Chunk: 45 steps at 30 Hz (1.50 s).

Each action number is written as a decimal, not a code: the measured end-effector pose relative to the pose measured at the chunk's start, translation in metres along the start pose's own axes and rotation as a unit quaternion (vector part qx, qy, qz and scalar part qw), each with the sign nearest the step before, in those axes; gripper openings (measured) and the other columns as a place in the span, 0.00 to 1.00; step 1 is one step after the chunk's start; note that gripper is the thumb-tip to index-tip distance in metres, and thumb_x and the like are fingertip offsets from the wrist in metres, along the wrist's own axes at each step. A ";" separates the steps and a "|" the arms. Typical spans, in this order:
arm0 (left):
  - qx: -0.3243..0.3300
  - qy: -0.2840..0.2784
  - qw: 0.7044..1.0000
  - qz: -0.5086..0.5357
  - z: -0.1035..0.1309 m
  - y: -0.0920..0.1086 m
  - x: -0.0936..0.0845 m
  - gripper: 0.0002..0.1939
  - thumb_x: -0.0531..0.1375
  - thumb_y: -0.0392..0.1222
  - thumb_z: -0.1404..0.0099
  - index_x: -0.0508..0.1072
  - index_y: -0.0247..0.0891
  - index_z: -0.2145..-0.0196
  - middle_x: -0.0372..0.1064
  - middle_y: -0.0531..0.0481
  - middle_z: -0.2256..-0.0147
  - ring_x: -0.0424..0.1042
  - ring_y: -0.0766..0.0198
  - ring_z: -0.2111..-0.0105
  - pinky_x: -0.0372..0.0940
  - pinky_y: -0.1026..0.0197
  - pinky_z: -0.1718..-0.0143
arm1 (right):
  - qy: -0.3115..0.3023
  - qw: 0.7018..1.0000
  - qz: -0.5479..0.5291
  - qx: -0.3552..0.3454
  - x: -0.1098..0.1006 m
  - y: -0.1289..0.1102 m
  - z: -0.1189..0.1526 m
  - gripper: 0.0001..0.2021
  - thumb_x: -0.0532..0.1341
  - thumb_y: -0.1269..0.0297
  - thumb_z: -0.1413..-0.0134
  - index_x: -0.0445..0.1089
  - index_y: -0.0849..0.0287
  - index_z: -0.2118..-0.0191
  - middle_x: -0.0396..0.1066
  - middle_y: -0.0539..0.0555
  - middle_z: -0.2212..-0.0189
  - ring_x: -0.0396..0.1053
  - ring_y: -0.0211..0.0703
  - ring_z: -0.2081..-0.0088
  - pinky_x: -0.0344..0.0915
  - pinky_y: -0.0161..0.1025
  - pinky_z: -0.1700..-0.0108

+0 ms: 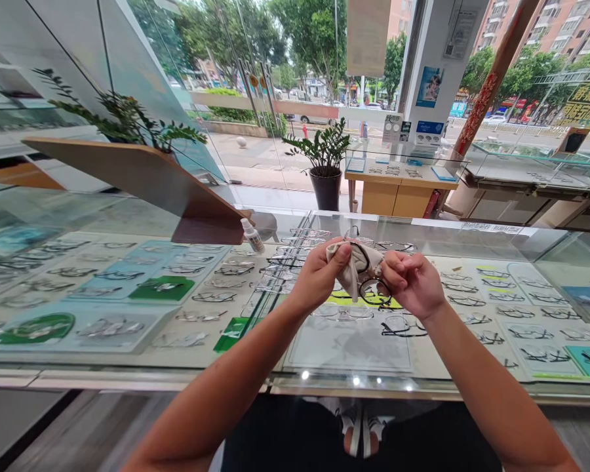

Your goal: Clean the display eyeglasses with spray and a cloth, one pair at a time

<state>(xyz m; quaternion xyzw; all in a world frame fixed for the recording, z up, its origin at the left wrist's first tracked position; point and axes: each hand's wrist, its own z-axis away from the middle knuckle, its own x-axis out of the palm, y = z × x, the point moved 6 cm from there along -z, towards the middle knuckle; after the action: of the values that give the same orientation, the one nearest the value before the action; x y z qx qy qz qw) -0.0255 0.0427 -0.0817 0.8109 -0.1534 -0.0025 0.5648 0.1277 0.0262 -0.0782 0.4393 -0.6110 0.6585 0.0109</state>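
Observation:
A pair of dark round-rimmed eyeglasses [375, 293] is held up between my two hands, above a glass display counter. My left hand [320, 272] is closed on a pale cleaning cloth [348, 280], which is folded around one lens of the eyeglasses, thumb on top. My right hand [415, 282] has its fingers curled at the other side of the frame, next to the cloth's edge. The lower lens hangs uncovered between the hands. Just left of them, a small white spray bottle [252, 236] stands on the glass, looking tilted in the view.
Many eyeglasses lie in rows under and on the glass counter [344, 347]. A brown board [142, 174] juts in from the left, near the spray bottle. Beyond the counter are a potted plant [324, 174], a wooden display cabinet [398, 193] and large windows onto a street.

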 end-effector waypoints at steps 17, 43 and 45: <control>-0.086 -0.051 0.992 0.073 0.005 0.000 0.009 0.25 0.77 0.50 0.45 0.78 0.36 0.55 0.77 0.48 0.64 0.74 0.64 0.66 0.70 0.62 0.60 | 0.051 0.998 -0.044 0.013 0.002 -0.004 0.002 0.11 0.61 0.63 0.54 0.56 0.54 0.77 0.48 0.43 0.84 0.40 0.35 0.81 0.43 0.36 0.77; -0.014 -0.043 0.999 -0.010 0.005 0.010 0.008 0.23 0.72 0.57 0.39 0.78 0.37 0.56 0.75 0.49 0.63 0.72 0.65 0.66 0.68 0.65 0.64 | 0.151 0.941 0.290 -0.090 -0.002 0.006 0.007 0.13 0.73 0.54 0.53 0.78 0.58 0.74 0.72 0.51 0.75 0.64 0.40 0.70 0.61 0.40 0.64; -0.027 -0.067 0.997 -0.001 0.007 0.010 0.010 0.23 0.75 0.52 0.41 0.77 0.37 0.53 0.77 0.49 0.62 0.74 0.65 0.66 0.70 0.66 0.63 | 0.154 0.953 0.249 -0.070 -0.005 0.006 0.006 0.12 0.74 0.54 0.55 0.79 0.58 0.74 0.73 0.50 0.75 0.64 0.39 0.70 0.61 0.39 0.64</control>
<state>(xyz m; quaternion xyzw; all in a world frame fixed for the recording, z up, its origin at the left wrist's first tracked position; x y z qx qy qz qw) -0.0194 0.0311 -0.0735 0.7932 -0.1901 -0.0612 0.5753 0.1311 0.0224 -0.0866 0.1644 -0.7368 0.6551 -0.0290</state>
